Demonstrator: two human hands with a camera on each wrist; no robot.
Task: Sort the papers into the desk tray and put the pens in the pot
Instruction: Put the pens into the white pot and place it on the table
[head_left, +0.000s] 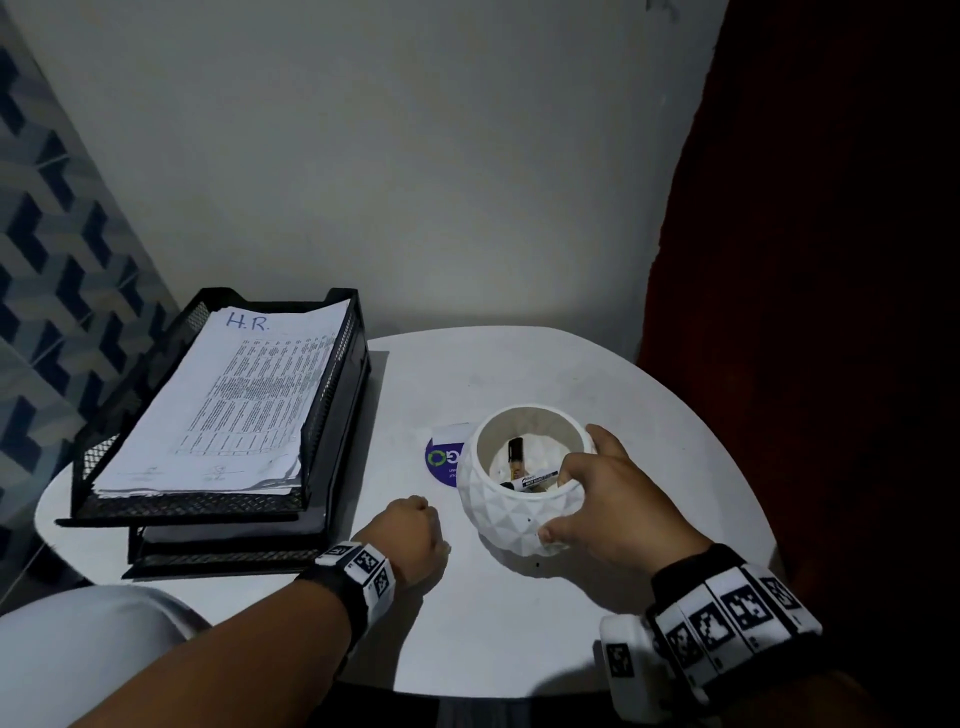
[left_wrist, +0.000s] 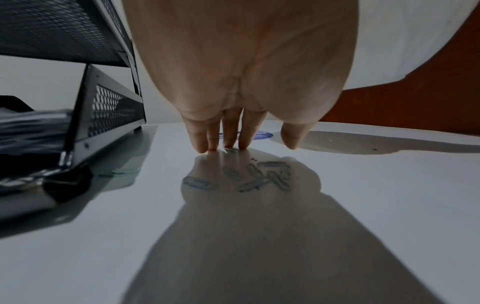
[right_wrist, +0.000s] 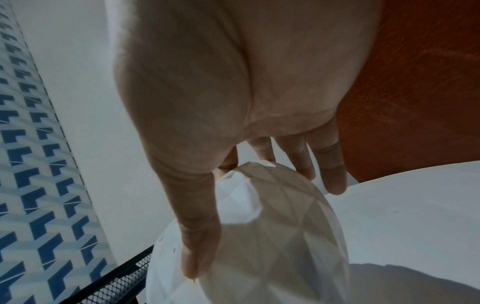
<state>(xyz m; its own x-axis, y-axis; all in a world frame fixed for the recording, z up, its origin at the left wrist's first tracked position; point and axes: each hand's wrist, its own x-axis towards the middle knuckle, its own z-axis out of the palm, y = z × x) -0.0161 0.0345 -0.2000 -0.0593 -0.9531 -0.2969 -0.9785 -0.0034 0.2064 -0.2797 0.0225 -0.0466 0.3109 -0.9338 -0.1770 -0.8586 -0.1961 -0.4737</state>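
A white faceted pot (head_left: 519, 514) stands on the round white table (head_left: 498, 639), with a white-labelled marker (head_left: 535, 479) and a black pen (head_left: 515, 454) inside it. My right hand (head_left: 563, 499) grips the pot, thumb on the near wall and fingers over the far rim; the right wrist view shows the pot (right_wrist: 272, 236) in that grip. At the left a black mesh desk tray (head_left: 337, 410) carries a paper stack (head_left: 244, 405) marked "H.R.". My left hand (head_left: 418, 530) is beside the tray, its fingertips (left_wrist: 200, 148) touching the table over several paper clips (left_wrist: 259, 176).
A blue round sticker (head_left: 440, 462) lies half under the pot's left side. The tray has a lower tier (head_left: 234, 540) holding dark folders. A red curtain (head_left: 805, 312) hangs close on the right, and a white wall stands behind the table.
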